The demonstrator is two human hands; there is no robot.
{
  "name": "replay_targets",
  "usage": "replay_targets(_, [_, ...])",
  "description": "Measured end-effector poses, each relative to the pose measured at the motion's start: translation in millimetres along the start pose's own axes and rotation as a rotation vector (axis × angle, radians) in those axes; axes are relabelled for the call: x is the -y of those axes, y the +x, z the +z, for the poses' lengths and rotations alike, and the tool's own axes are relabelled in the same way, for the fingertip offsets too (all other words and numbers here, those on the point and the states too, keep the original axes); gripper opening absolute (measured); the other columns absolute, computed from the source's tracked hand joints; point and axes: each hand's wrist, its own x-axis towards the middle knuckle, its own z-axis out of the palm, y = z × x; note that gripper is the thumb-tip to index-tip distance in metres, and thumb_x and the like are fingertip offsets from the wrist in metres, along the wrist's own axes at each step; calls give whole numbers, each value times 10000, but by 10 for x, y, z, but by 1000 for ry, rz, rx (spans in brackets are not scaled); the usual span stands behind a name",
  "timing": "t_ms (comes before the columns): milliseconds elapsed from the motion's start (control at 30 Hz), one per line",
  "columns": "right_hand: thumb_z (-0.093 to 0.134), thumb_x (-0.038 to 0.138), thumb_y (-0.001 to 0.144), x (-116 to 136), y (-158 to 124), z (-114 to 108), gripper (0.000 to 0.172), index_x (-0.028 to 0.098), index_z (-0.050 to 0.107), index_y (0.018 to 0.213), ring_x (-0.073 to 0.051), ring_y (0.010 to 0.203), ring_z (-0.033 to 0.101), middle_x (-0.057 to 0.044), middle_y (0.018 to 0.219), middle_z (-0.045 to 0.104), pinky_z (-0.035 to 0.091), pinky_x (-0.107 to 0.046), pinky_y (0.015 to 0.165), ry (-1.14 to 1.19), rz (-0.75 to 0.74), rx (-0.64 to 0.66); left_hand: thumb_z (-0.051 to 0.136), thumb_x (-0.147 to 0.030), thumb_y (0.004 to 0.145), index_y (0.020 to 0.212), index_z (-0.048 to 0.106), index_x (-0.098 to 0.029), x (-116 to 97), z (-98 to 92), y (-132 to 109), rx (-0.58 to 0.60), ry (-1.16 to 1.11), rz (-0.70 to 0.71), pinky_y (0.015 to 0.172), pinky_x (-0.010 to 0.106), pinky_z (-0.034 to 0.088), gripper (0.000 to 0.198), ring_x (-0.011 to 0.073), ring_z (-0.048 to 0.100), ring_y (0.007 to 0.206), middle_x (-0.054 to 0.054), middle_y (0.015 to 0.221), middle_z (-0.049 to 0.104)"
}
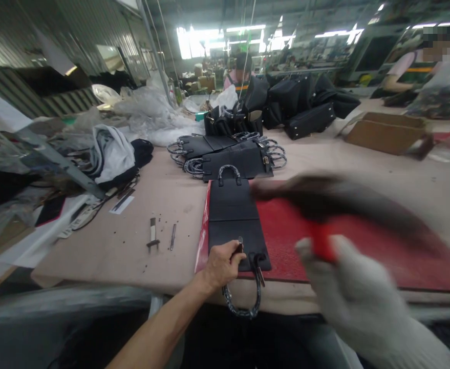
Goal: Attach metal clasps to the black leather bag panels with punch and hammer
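My left hand (223, 262) is bare and closed round a small metal punch (240, 245), held upright on the lower part of a black leather panel (234, 205). The panel lies on a red mat (286, 230) and has a patterned handle at each end; the near handle (243, 311) hangs over the table edge. My right hand (347, 287), in a pale glove, grips the red handle of a hammer (324, 197), raised to the right of the panel and blurred by motion.
Left of the mat lie a pronged tool (153, 236) and a thin metal rod (173, 237). Behind the mat are stacked black panels (232, 159), black bags (290, 97) and a cardboard box (388, 133). Two people are farther back.
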Motion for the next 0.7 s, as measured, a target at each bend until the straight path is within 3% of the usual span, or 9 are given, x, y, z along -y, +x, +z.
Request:
replay_targets(67, [398,409,990,-148,-106,148,303,251,554,784,-214,412,580,-31,513,609,291,-307,452,-240,4,192,579,-177,916,894,620,-206,6,2,-3,6,15,6,687,259,519,55,186,719,752,41,816,725])
replay_targets(167, [443,421,972,-444,-215,312,264,248,573,820,-246,514,655,-43,587,669,290,-311,505,-325,91,426,584,-180,916,883,617,-207,13,8,-4,-12,28,22,678,264,518,53,189,715,738,39,803,721])
replay_targets(400, [336,429,1003,-1173,-236,669,353,236,524,776,-228,646,670,-64,682,674,418,-309,588,-137,518,525,604,-166,905,914,621,-210,-6,-3,10,-21,12,28,738,274,552,48,188,724,784,38,857,736])
replay_targets(467, [337,431,1012,-1259,-220,771,366,213,587,857,-240,640,663,-71,704,674,430,-325,579,-233,563,532,606,-165,912,925,623,-213,-11,-4,6,-21,0,19,757,272,561,53,188,731,807,39,873,738])
replay_targets(533, [397,404,998,-1215,-195,856,337,176,644,1010,-275,718,681,-118,846,706,455,-359,601,-428,497,443,602,-170,923,936,625,-215,-15,-2,-5,-25,-4,7,770,271,569,52,188,739,828,43,894,743])
replay_targets(600, [461,373,978,-1062,-161,950,341,147,664,1133,-316,910,690,-174,1080,702,513,-410,716,-486,318,287,593,-177,934,948,627,-214,-18,-1,-16,-30,0,1,775,273,575,52,189,745,837,47,910,751])
replay_targets(667, [521,366,964,-861,-125,1085,379,136,657,1233,-334,1125,641,-186,1270,656,525,-456,908,-335,130,181,583,-185,944,956,628,-212,-15,-5,-24,-26,13,-3,769,277,578,54,192,748,836,50,913,759])
replay_targets(700, [544,369,961,-765,-112,1170,405,138,645,1278,-327,1190,616,-178,1326,638,509,-464,986,-226,69,189,577,-191,949,960,630,-211,-10,-8,-27,-20,24,-3,766,279,580,57,195,749,838,53,914,761])
